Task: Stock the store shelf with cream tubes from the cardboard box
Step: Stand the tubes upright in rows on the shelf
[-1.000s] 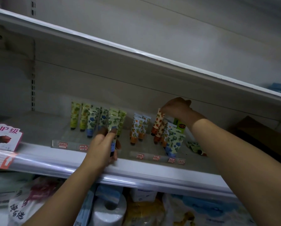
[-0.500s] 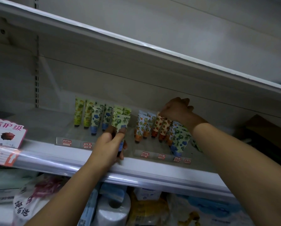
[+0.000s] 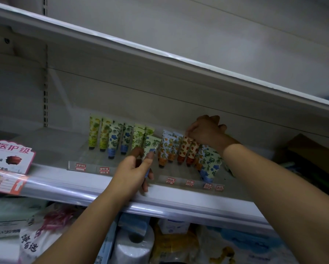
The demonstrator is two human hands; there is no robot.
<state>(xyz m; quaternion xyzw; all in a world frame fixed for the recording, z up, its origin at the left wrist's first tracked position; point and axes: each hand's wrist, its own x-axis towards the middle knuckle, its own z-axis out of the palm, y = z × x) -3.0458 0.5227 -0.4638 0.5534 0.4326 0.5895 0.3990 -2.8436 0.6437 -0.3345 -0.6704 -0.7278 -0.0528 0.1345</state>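
- One of the strawberry tubes, which the right hand carried tilted a second ago, now stands upright and cap down in its row, so that tube looks placed.
- The right hand lies over the tops of that row with its fingers curled downward. Whether they still pinch a tube or only steady the row cannot be told.
- The left hand has barely shifted. Thumb and forefinger pinch a green-and-blue tube near its upper end, and its blue cap shows below the palm, just in front of the green tubes.
- Whether the cap touches the shelf is hidden by the hand. This tube is judged the next to be stood down, probably at the front of the green row.
- Already standing are yellow tubes at the left, orange tubes just beside the strawberry ones, and leaning blue-flowered tubes at the front right, close under the right wrist.
- The brown shape at the far right of the same shelf appears to be the cardboard box, well apart from the left hand. Its contents are not visible.
- The rows are tight and the tubes stand on small caps, so a nudge from the wrist or a careless release could topple neighbours — the leaning group most of all.
- Clear price strips lie along the front, and the upper shelf hangs above the arms.
- A pink sign sits at the left edge, and a toilet roll sits below.
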